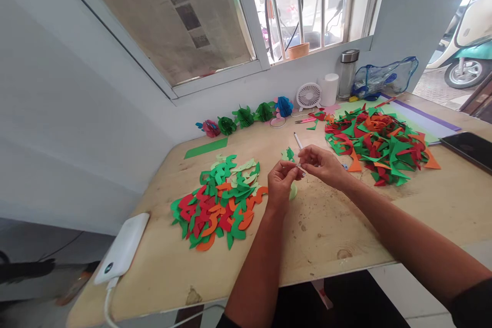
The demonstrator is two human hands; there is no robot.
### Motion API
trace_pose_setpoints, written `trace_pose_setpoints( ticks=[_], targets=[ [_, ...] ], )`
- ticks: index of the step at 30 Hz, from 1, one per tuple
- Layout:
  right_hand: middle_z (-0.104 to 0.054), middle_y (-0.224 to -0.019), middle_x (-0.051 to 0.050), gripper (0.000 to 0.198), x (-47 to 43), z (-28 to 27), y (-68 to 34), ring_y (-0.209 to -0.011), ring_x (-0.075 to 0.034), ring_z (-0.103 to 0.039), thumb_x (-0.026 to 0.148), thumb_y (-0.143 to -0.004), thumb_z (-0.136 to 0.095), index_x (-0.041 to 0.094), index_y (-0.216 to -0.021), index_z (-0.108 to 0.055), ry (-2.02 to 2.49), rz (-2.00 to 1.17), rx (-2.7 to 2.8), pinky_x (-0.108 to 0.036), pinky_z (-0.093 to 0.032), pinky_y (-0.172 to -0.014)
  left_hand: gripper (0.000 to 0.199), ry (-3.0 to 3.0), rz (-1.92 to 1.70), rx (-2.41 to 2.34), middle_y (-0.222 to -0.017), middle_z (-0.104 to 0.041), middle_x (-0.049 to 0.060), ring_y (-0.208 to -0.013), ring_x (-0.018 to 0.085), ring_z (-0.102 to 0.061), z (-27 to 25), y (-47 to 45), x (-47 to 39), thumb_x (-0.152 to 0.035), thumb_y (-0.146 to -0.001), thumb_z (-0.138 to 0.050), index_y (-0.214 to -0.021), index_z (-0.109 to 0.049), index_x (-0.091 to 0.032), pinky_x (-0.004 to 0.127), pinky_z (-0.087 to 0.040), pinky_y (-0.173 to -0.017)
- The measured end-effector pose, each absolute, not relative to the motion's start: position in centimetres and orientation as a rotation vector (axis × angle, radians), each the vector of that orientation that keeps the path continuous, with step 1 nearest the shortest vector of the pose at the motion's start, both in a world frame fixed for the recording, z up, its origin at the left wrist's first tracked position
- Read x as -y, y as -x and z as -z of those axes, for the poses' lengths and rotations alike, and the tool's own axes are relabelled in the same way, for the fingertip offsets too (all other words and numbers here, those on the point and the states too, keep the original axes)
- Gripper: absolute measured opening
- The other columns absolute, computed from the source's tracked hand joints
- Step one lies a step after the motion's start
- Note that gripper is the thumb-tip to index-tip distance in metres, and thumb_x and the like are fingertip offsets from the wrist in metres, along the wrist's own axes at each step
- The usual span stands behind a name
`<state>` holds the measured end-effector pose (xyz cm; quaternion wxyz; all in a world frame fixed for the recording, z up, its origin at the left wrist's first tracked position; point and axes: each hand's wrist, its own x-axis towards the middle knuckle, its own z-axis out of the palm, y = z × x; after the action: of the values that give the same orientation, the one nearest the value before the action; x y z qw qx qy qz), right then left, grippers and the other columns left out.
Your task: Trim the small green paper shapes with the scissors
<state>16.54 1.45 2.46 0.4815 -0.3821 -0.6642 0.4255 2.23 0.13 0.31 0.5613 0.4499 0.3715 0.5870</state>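
My left hand (282,180) and my right hand (320,165) meet over the middle of the table, fingertips pinched together. Between them is a small whitish bit, too small to name. Just behind the fingers lies a white pen (298,140). Small green paper pieces (288,154) rest beside it, and a pale green piece (293,191) shows partly under my left hand. To the left spreads a heap of curved paper cutouts (219,205) in green, red and orange. A larger pile of pointed paper scraps (380,143) sits to the right.
Along the wall stand folded paper flowers (244,116), a small white fan (309,96), a glass bottle (348,76) and a clear blue-edged pouch (384,79). A power bank (125,246) with a cable lies at the left edge, a phone (471,148) at the right. Pink-handled scissors (306,121) lie behind.
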Motion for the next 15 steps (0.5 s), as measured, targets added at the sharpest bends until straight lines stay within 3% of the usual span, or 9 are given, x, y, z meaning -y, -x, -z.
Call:
trace_pose_setpoints(
  ticks=[9, 15],
  targets=[
    [-0.060, -0.072, 0.001, 0.018, -1.78, -1.78, -16.41, -0.060, -0.011, -0.053, 0.014, -0.072, -0.054, 0.019, -0.090, -0.054, 0.928, -0.876, 1.673, -0.026, -0.045, -0.059, 0.010, -1.126, -1.445, -0.942, -0.059, -0.063, -0.001, -0.055, 0.010, -0.058, -0.79, -2.36, 0.11, -0.023, -0.070, -0.066, -0.074, -0.060, -0.017, 0.025, -0.047, -0.062],
    [-0.060, -0.072, 0.000, 0.019, -1.64, -1.76, -16.39, -0.061, -0.011, -0.054, 0.013, -0.074, -0.053, 0.019, -0.092, -0.055, 0.954, -0.767, 1.705, -0.026, -0.045, -0.059, 0.008, -1.303, -1.490, -0.989, -0.069, -0.064, 0.001, -0.066, 0.013, -0.062, -0.37, -2.37, 0.28, -0.025, -0.074, -0.064, -0.077, -0.061, -0.018, 0.027, -0.049, -0.069]
  ],
)
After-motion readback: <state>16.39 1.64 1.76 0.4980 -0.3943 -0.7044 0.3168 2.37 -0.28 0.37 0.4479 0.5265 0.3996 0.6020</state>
